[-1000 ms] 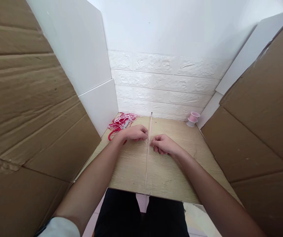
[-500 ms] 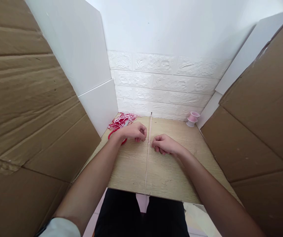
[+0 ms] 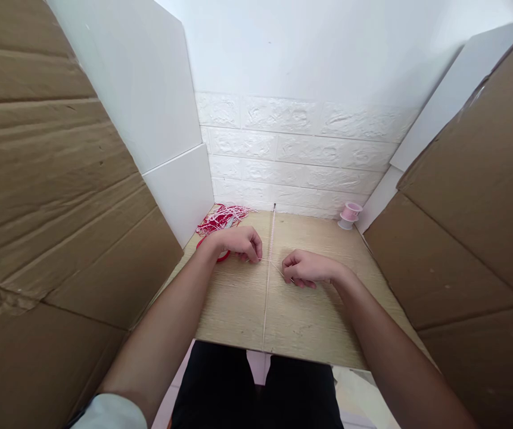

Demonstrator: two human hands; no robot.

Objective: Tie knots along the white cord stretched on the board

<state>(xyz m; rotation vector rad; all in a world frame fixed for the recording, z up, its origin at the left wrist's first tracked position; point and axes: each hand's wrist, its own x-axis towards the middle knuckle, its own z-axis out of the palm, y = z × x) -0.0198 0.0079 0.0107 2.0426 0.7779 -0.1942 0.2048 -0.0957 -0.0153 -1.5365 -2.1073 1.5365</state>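
A thin pale cord (image 3: 269, 286) runs taut down the middle of the wooden board (image 3: 310, 322), from a pin at the far edge to the near edge. My left hand (image 3: 237, 242) is closed in a pinch just left of the cord, holding a thread end. My right hand (image 3: 306, 269) is closed in a pinch just right of it, holding the other thread end. The two ends stretch sideways from a knot on the cord between my hands.
A heap of red and white threads (image 3: 221, 217) with red-handled scissors (image 3: 215, 241) lies at the far left, behind my left hand. A pink thread spool (image 3: 350, 214) stands at the far right corner. Cardboard walls (image 3: 50, 196) and white panels enclose the board.
My hands have moved apart, the right one drifting right and toward me, drawing the thread ends out sideways from the cord.
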